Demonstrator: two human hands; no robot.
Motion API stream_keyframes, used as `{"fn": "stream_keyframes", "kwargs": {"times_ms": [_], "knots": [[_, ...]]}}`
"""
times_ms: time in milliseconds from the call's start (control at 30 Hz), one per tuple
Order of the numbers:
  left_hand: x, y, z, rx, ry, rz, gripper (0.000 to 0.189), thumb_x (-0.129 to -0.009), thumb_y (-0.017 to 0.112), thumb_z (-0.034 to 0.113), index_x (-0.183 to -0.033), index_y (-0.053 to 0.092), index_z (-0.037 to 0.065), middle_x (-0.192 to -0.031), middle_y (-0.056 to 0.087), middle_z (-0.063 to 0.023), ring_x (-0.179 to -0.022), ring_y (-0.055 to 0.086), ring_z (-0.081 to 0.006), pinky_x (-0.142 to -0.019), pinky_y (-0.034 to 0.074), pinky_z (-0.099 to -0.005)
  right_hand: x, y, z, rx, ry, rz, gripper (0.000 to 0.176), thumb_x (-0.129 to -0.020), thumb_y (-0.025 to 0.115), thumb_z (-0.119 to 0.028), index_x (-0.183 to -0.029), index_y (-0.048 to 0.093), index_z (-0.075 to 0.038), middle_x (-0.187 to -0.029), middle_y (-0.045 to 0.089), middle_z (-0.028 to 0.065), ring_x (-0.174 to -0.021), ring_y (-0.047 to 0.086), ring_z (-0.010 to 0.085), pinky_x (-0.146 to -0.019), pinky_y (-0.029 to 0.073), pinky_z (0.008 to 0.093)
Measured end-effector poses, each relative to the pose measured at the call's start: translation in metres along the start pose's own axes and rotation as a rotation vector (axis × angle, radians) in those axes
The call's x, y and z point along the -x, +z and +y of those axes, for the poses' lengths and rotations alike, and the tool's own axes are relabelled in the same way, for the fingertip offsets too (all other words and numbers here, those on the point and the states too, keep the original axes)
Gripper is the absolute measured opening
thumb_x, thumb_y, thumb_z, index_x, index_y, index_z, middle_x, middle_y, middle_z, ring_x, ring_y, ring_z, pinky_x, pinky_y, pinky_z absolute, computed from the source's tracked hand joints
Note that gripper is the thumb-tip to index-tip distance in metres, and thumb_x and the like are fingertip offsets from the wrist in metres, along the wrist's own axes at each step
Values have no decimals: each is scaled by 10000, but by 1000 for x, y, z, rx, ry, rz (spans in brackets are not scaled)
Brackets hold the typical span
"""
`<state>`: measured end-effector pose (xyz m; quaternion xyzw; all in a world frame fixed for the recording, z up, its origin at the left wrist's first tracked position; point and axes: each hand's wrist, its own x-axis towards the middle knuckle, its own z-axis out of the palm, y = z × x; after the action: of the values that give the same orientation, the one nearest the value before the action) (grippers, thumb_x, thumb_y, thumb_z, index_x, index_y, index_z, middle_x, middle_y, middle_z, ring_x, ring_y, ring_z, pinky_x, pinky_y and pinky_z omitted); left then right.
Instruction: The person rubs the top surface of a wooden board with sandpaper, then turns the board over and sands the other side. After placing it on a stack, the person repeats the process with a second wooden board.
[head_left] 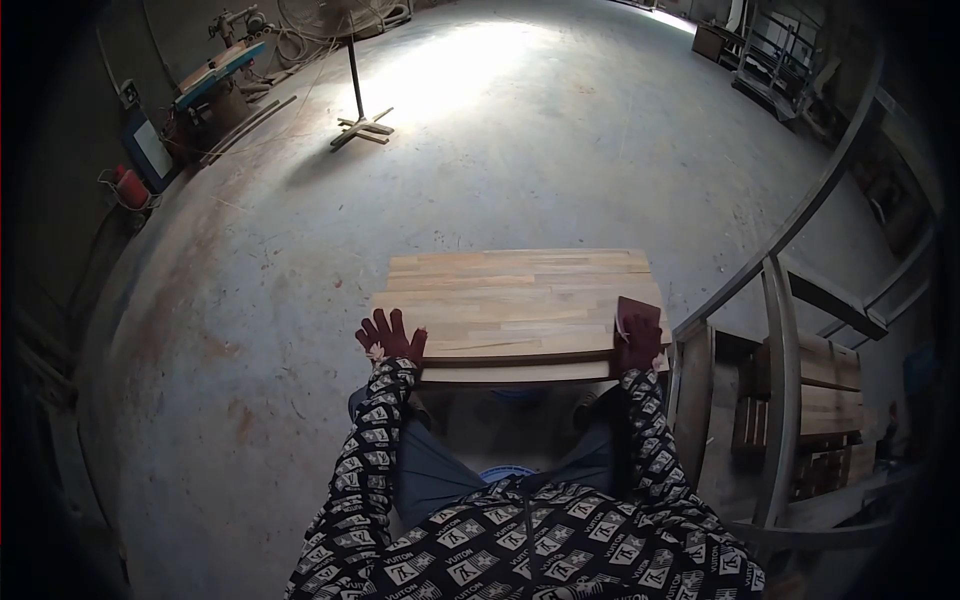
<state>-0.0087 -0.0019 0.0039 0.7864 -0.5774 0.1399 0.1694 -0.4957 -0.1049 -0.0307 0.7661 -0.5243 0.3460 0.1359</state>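
In front of me lies a pale wooden board made of glued strips, with another board edge showing just below its near side. My left hand, in a maroon knit glove with torn fingertips, rests at the board's left near corner, its fingers spread and holding nothing. At the right near corner, my right hand, gloved alike, presses on a reddish-brown sheet of sandpaper against the board. The sandpaper's far edge sticks out past the fingers; its near part is hidden under the glove.
A metal frame stands close on my right, with stacked wooden pieces behind it. Ahead on the concrete floor is a stand with a crossed wooden base. A machine bench and a red extinguisher-like cylinder are on the left.
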Motion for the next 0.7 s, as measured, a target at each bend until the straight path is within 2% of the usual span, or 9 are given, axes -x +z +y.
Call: {"fn": "stream_keyframes", "kwargs": {"times_ms": [33,167,233,300,367,433,567,633,700], "knots": [[0,3,0,-19,18,47,677,-783,663,536,-1250,531,65,-1269,443,-205,-1143,403,-406,-956,287,-582,-9,-22,15,0,80,-154,426,-707,712,-232,-1100,657,-76,-1130,643,174,-1038,591,410,-867,432,527],[-2,-11,3,48,-28,-49,666,-782,665,536,-1243,540,72,-1299,441,-209,-1153,401,-403,-968,283,-583,4,49,-1,186,122,172,480,-710,701,-290,-1133,646,-71,-1116,634,170,-1031,582,417,-894,433,555],[-2,-7,1,14,-17,-31,673,-792,647,546,-1260,531,77,-1293,447,-207,-1146,410,-406,-955,300,-584,-13,41,-92,100,-12,57,544,-712,705,-331,-1189,639,-79,-1174,617,182,-1128,556,418,-979,399,582],[-2,-1,-2,-30,4,-13,680,-801,629,556,-1277,522,82,-1287,453,-204,-1139,419,-409,-941,316,-585,-18,57,-172,-233,-83,-99,566,-746,675,-336,-1252,626,-88,-1224,604,155,-1223,522,394,-1079,341,600],[-1,4,-4,-40,5,19,654,-781,665,535,-1236,545,81,-1287,457,-201,-1140,414,-399,-946,301,-581,-19,52,-243,-240,-287,-250,545,-771,669,-335,-1257,628,-92,-1277,605,158,-1258,516,389,-1104,329,602],[-2,3,-5,-41,17,18,653,-782,662,534,-1240,544,83,-1284,463,-202,-1138,420,-401,-949,303,-583,-3,67,-280,-513,-400,-233,559,-777,683,-275,-1277,591,-41,-1316,579,190,-1221,518,410,-1049,377,575],[-1,5,-5,-39,11,8,653,-780,663,531,-1241,547,82,-1284,465,-204,-1139,422,-403,-948,306,-585,-15,43,-230,-425,-374,-194,523,-756,671,-209,-1253,610,-55,-1268,597,186,-1183,539,398,-1034,393,550],[0,4,-3,-24,4,7,653,-780,662,530,-1242,548,81,-1282,465,-204,-1138,422,-404,-947,307,-585,-24,31,-162,-322,-256,-242,496,-771,663,-211,-1245,632,-65,-1273,605,184,-1206,534,407,-1015,396,547],[0,0,-1,-14,-11,-25,678,-801,621,563,-1287,537,97,-1320,465,-195,-1159,428,-408,-964,310,-594,-17,29,-83,-163,-125,-63,501,-733,703,-221,-1214,647,-91,-1261,631,186,-1139,567,402,-915,434,520]]}}
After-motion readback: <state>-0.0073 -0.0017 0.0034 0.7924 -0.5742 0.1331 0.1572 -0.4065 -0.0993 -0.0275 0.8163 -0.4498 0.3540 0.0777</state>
